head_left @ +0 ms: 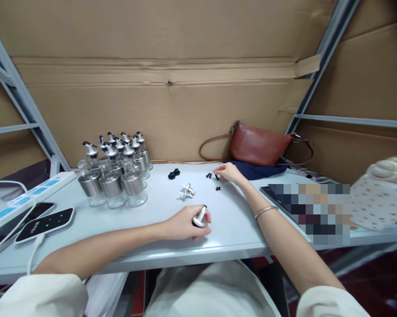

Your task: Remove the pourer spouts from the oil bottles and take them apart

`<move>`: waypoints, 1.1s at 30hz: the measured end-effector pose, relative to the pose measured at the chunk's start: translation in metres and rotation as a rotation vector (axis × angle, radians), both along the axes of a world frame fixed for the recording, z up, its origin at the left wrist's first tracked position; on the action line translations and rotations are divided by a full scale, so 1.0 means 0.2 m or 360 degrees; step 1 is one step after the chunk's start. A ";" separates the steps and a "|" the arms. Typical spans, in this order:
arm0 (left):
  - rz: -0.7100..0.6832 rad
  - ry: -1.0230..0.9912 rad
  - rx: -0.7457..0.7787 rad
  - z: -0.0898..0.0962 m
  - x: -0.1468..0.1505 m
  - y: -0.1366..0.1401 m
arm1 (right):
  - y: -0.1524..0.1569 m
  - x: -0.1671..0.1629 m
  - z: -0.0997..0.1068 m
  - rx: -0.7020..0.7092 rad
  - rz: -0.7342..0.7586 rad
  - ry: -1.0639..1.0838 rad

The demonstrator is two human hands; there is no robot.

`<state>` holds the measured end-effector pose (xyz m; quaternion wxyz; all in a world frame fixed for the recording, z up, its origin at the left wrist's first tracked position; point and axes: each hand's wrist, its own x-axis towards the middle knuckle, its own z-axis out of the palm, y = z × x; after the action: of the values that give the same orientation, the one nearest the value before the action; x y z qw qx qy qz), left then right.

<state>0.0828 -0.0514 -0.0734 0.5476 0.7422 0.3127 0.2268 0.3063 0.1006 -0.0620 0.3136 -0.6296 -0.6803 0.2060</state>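
Note:
My left hand (pixel 185 222) is closed around a silver pourer spout (pixel 201 219) with a dark base, its narrow tip pointing up, just above the near part of the table. Farther back, my right hand (pixel 229 172) reaches in with thumb and finger pinched at a small black piece (pixel 217 177). Other small black pieces (pixel 209 175) lie beside the fingertips, and a few more black bits (pixel 218 188) are nearer to me. Between the hands and the bottles are loose silver spout tops (pixel 187 192) and black round stoppers (pixel 172 175).
Several glass bottles with steel bands (pixel 111 191) stand at the left, many topped with spouts. A power strip (pixel 36 193), a phone and a white-edged device (pixel 46 224) lie farther left. A brown handbag (pixel 261 143) rests on dark cloth at the back right, near a dotted item (pixel 376 198).

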 end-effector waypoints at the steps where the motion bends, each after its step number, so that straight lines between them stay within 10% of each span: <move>1: -0.0005 0.0000 0.0000 0.00 0.00 0.00 | 0.01 0.00 -0.01 -0.0016 -0.0024 0.0001; 33: 0.0125 -0.0216 -0.0159 -0.02 0.01 0.01 | -0.01 -0.01 -0.05 0.0203 0.0495 -0.0673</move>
<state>0.0841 -0.0501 -0.0773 0.5946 0.6840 0.3148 0.2820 0.3035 0.0987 -0.0711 0.1682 -0.5255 -0.8309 0.0724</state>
